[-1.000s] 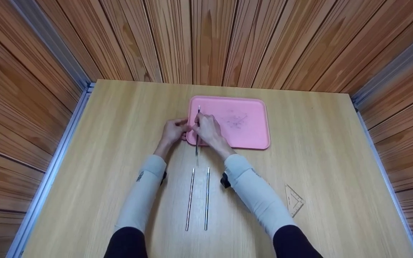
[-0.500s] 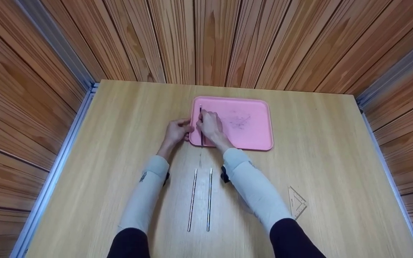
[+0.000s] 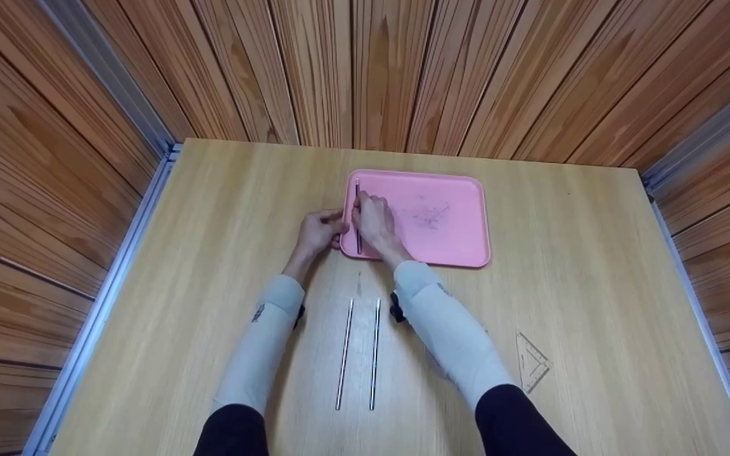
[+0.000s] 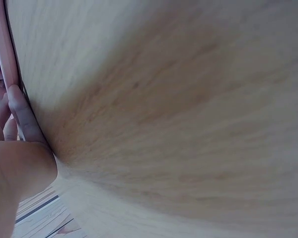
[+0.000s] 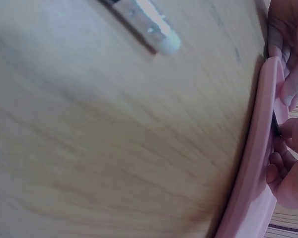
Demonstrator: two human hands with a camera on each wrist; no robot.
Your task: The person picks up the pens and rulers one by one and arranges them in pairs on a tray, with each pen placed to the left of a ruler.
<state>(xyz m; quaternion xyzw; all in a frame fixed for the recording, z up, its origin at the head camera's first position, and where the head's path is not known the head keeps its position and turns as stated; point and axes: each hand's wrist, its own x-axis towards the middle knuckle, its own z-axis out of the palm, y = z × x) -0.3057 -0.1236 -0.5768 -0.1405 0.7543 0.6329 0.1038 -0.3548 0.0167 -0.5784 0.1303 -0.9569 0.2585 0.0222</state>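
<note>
In the head view my right hand [image 3: 374, 218] pinches a dark pencil [image 3: 358, 242] low inside the pink tray [image 3: 447, 247]. The pencil runs along the tray's left side, its far end near the back corner; fingers hide its middle. My left hand [image 3: 319, 232] grips the tray's left rim, with the thumb over the edge. From the left wrist, a finger [image 4: 26, 116] shows along the outside of the rim [image 4: 9, 54]. Both hands appear beyond the tray's near rim in the right wrist view, where a short piece of the held pencil [image 5: 275, 124] shows.
Two more pencils [image 3: 344, 354] [image 3: 374, 354] lie side by side on the table in front of the tray; one white eraser end [image 5: 170, 43] shows close up in the right wrist view. A clear set square [image 3: 533, 364] lies right of my right forearm. Dark marks speckle the tray's floor.
The pencil in my right hand has moved away from me and down: its near end overhung the tray's front rim and is now inside. My left hand keeps hold of the rim.
</note>
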